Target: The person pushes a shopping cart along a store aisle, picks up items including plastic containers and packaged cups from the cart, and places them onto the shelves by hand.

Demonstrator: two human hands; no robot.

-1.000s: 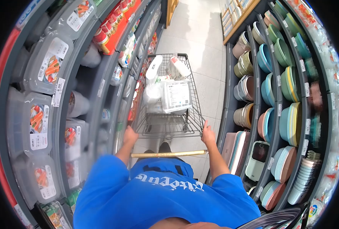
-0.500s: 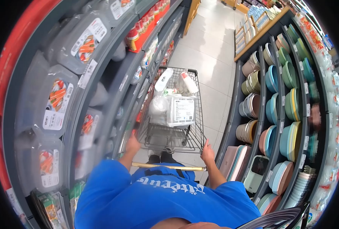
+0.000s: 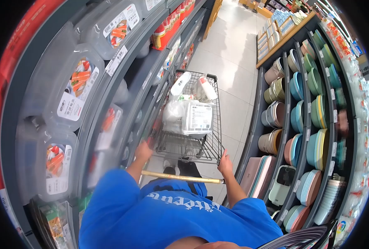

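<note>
A wire shopping cart [image 3: 211, 157] stands in front of me in the aisle. My right hand [image 3: 225, 163] is closed on its near right corner, the thumb up along the rim. At the near left corner my left hand [image 3: 143, 151], slightly blurred, is closed on the cart's side. Both forearms pass over the ends of the yellow handle bar [image 3: 184, 177], which lies close to my body. Inside the cart are a white printed package [image 3: 199, 117], a clear plastic bag [image 3: 174, 112], a white long-shaped item [image 3: 180, 84] and a bagged white item with a red end [image 3: 206, 88].
Close on the left runs a shelf with clear plastic food boxes [image 3: 80, 83] and red packs [image 3: 166, 31]. Along the right, a shelf [image 3: 287, 124] holds stacked bowls, basins [image 3: 315, 149] and trays [image 3: 257, 176]. Pale tiled floor [image 3: 234, 83] stretches ahead between them.
The boxes on the left shelf have shifted in view, and my feet have changed position beneath the cart. Both hands stay at the same cart corners.
</note>
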